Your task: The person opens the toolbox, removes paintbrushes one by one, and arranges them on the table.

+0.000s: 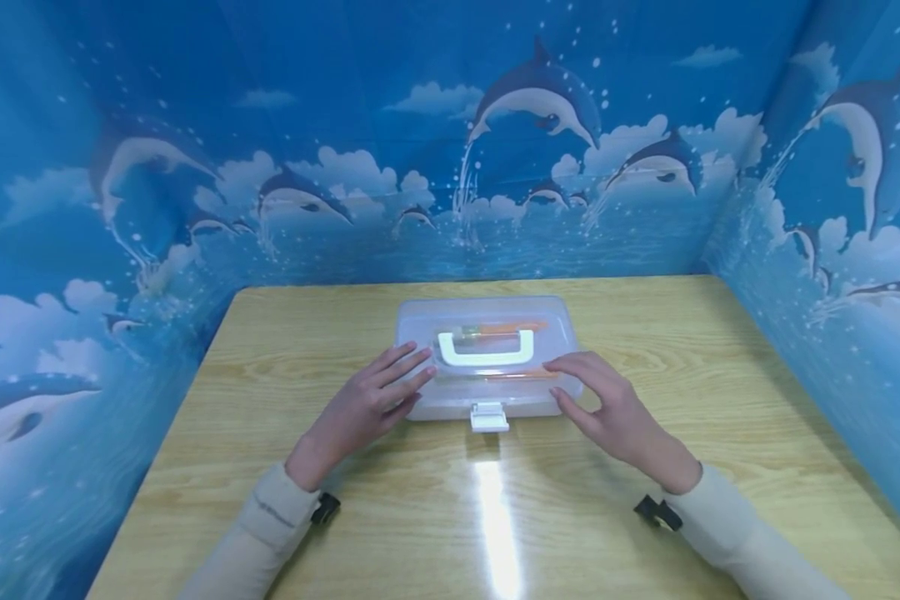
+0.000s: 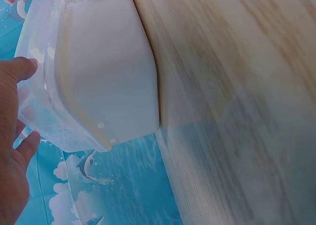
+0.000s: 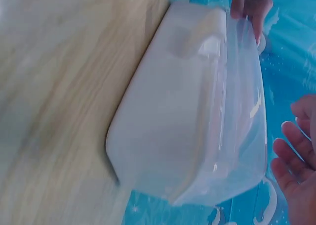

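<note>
A translucent plastic box (image 1: 418, 318) with a closed lid sits on the table. Its white carrying handle (image 1: 487, 359) lies folded on the lid, and a white latch (image 1: 489, 417) juts out at the front. Orange items (image 1: 517, 375) show blurrily through the lid; their kind is unclear. My left hand (image 1: 375, 398) is at the box's left front corner, fingers extended over the lid and the thumb (image 2: 22, 68) touching its side. At the right end, my right hand (image 1: 621, 408) hovers with loosely bent fingers; a gap separates it from the lid in the right wrist view.
The box stands near the back middle of a wood-grain table (image 1: 300, 333). Blue dolphin-print cloth (image 1: 390, 83) hangs behind the table and along both sides. A bright light reflection streaks the tabletop in front of the latch.
</note>
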`<state>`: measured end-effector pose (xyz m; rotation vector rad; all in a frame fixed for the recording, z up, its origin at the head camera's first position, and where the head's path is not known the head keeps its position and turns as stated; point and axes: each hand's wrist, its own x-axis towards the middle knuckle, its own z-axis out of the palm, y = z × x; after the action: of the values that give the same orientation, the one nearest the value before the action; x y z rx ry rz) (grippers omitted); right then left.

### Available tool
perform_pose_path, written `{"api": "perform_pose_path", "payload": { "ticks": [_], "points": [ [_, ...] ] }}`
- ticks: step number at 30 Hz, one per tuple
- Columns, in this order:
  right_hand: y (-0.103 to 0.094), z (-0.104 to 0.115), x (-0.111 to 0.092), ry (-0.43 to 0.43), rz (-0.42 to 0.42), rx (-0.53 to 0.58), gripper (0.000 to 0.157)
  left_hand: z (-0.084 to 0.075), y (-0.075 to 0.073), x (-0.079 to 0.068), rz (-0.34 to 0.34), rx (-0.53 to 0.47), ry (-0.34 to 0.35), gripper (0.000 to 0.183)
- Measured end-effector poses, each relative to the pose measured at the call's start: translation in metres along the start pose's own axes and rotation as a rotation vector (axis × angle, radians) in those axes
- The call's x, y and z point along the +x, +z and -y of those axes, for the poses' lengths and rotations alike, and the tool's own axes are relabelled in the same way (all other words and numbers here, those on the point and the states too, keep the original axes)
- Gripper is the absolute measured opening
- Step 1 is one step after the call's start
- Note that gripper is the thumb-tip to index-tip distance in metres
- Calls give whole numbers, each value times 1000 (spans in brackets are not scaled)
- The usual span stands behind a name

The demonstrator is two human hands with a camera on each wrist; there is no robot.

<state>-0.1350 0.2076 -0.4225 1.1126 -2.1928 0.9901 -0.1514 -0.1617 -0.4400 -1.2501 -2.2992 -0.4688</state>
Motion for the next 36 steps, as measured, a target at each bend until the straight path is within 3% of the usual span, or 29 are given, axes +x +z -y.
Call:
{"api": "perform_pose_path", "payload": {
  "ticks": [4, 9, 14, 16, 25, 32, 36],
  "points": [
    [-5, -6, -1, 10, 20, -75, 47, 0, 0, 0, 0, -3, -3, 62],
    [-10, -13, -5, 38, 78, -118, 46, -1, 0, -1, 5, 3, -6, 63],
    [-11, -23, -11, 61, 100, -143, 71, -1, 0, 0, 11, 8, -10, 64],
    [-11, -27, -13, 74, 111, -143, 74, -2, 1, 1, 5, 7, -8, 64],
    [-8, -37, -17, 67, 137, -121, 72, -2, 1, 1, -6, -5, -11, 65],
    [-5, -42, -19, 19, 123, -104, 49, -3, 1, 1, 5, -10, -34, 65],
    [-2, -43, -20, -6, 111, -103, 52, -4, 0, 0, 33, -8, -56, 65]
  ]
}}
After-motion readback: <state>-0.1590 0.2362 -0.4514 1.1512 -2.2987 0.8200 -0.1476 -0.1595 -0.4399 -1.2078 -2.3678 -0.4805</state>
